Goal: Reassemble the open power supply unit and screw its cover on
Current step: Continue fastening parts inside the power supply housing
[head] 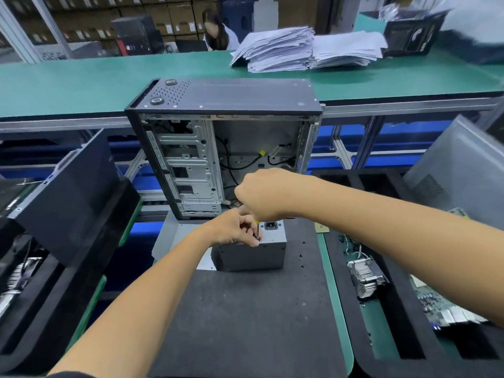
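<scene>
Your left hand [237, 230] is pinching the screwdriver shaft [258, 232] on the power supply unit [253, 255]; your right hand [261, 195] is gripping its handle.

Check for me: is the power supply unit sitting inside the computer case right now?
No, the power supply unit sits on the black mat in front of the open computer case.

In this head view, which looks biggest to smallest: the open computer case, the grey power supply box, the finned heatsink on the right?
1. Computer case, clearly largest.
2. Power supply box.
3. Heatsink, which looks smallest, though it is partly hidden, so this place is less sure.
</scene>
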